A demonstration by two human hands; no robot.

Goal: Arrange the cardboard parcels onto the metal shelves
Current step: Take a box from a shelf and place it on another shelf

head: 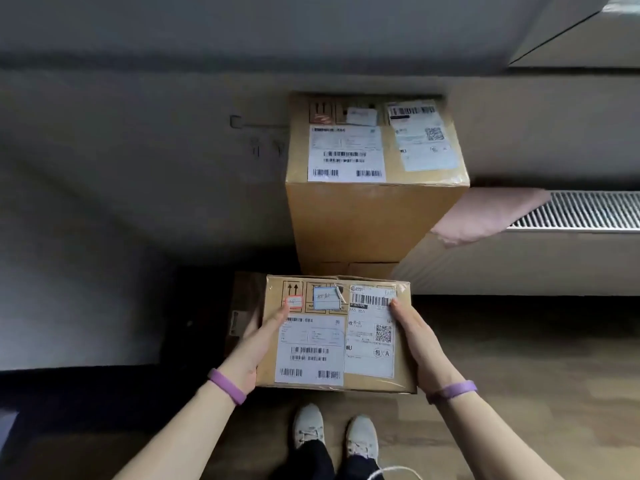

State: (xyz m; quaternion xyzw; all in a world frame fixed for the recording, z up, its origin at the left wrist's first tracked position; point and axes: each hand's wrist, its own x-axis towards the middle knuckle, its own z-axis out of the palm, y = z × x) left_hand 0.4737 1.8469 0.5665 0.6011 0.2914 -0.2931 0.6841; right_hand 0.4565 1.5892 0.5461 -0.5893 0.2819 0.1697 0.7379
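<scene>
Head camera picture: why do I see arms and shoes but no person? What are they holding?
The camera sits on the person's head and looks down, so you see what they see: their own arms, and their white shoes on the wooden floor. The left hand and right hand grip a small parcel by its sides, thumbs on top. It is cardboard with white labels and barcodes. Ahead, by the grey wall, stands a bigger box with labels too.
</scene>
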